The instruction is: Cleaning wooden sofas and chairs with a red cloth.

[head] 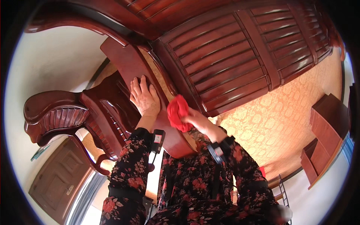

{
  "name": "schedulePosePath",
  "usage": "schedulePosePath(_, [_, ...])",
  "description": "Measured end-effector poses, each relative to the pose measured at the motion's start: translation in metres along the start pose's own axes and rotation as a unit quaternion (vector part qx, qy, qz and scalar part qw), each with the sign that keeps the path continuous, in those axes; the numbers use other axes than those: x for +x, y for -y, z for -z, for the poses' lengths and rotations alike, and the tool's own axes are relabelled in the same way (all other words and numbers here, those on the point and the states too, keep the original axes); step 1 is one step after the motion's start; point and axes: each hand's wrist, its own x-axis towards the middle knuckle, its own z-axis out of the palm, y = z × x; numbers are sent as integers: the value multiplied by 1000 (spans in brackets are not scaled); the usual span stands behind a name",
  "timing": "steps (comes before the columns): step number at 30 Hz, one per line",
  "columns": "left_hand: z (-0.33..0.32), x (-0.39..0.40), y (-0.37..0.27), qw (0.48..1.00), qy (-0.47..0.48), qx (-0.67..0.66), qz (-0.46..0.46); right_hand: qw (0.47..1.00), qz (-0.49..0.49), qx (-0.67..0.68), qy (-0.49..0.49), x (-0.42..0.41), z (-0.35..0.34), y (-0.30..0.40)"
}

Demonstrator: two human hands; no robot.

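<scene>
My left hand (144,97) rests flat, fingers spread, on a long reddish-brown wooden board (121,57) with rounded ends, which looks like a bench armrest. Bunched in my right hand (197,121) is a red cloth (178,112), held over the board's right edge near its front end. Part of the board below the cloth is hidden. To the right of the board spreads the slatted wooden seat (222,62) of a large bench, its varnish glossy.
At left stands a carved wooden chair (56,109) with a curved back, close to the board. A patterned yellow floor (261,121) lies to the right. A wooden cabinet (326,121) is at the far right, and a brown door (59,180) at lower left.
</scene>
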Motion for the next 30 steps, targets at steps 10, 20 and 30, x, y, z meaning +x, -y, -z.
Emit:
schedulePosePath(10, [2, -2, 5, 1000, -16, 20, -1, 868, 92, -477, -101, -140, 0, -84])
schedulePosePath(20, [1, 1, 11, 1000, -5, 17, 11, 913, 149, -347, -152, -69, 0, -68])
schedulePosePath(30, [-4, 2, 7, 1000, -1, 7, 5, 859, -39, -407, -308, 50, 48, -65])
